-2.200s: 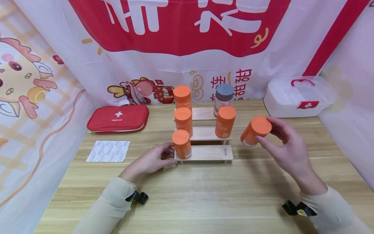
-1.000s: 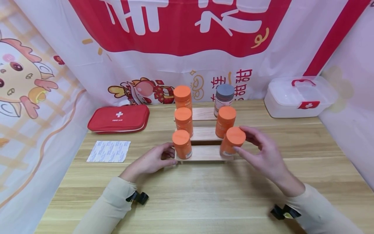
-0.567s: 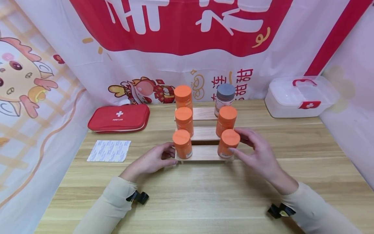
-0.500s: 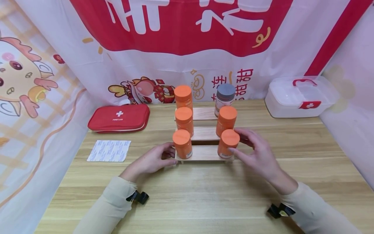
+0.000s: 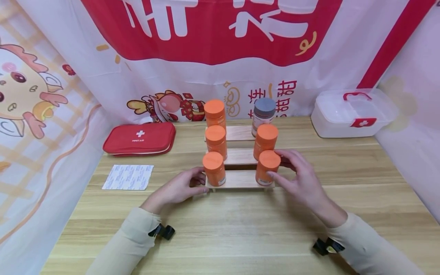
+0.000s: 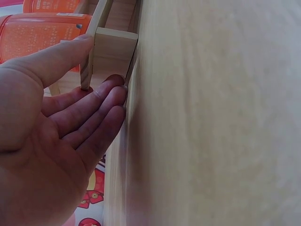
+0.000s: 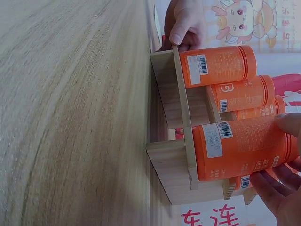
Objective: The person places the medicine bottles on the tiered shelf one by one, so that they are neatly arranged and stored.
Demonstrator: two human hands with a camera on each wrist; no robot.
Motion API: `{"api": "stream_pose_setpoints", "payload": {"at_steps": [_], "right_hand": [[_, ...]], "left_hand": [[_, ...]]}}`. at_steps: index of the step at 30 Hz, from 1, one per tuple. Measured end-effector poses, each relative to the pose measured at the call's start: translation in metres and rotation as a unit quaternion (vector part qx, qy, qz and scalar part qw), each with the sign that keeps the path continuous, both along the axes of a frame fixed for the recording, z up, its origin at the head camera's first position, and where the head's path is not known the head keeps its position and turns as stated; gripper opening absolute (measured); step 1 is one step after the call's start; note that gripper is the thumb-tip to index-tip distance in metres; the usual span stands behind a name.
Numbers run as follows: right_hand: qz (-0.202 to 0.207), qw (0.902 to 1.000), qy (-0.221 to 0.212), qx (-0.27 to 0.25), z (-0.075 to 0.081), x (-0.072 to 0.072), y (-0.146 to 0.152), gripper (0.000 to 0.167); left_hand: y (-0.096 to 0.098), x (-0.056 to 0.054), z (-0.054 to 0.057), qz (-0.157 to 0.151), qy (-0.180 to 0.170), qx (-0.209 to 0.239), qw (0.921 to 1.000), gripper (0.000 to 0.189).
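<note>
A three-step wooden rack (image 5: 240, 180) stands mid-table, bearing orange-lidded pill bottles and one grey-lidded bottle (image 5: 264, 110). My right hand (image 5: 306, 187) grips an orange pill bottle (image 5: 265, 173) between thumb and fingers. It is upright at the right end of the front step, its base right at the board in the right wrist view. At the rack's left end, my left hand (image 5: 180, 187) pinches the front board, thumb (image 6: 70, 49) along its end and fingers below. Just above that thumb sits another orange bottle (image 5: 214, 172) on the front step. Behind it are two more orange bottles.
A red first-aid pouch (image 5: 139, 139) lies at the back left, with a silvery blister pack (image 5: 128, 177) in front of it. At the back right stands a white box (image 5: 347, 120) with a clear lid. Printed cloth (image 5: 192, 72) hangs behind and beside the table.
My right hand has brought the orange bottle leftward from beside the rack onto the right end of the front step, then barely shifted it. The left hand has stayed on the rack.
</note>
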State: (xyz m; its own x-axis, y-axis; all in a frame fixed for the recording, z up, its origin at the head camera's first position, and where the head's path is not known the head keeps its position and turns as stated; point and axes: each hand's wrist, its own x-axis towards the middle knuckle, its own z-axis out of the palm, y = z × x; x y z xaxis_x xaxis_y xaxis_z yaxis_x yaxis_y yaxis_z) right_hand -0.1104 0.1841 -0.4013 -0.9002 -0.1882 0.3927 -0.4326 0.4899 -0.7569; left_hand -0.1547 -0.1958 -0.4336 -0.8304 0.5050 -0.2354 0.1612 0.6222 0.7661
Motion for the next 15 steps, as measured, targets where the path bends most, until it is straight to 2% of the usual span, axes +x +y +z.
{"api": "stream_pose_setpoints", "payload": {"at_steps": [8, 15], "right_hand": [[-0.001, 0.9998, -0.02, 0.01, 0.003, 0.001, 0.005, 0.065], [-0.011, 0.9999, 0.013, -0.001, 0.012, 0.001, 0.018, 0.058]], "left_hand": [[0.0, 0.0, 0.0, -0.001, -0.005, 0.001, 1.0, 0.066], [-0.005, -0.001, 0.007, -0.01, -0.004, -0.004, 0.9999, 0.07]]}}
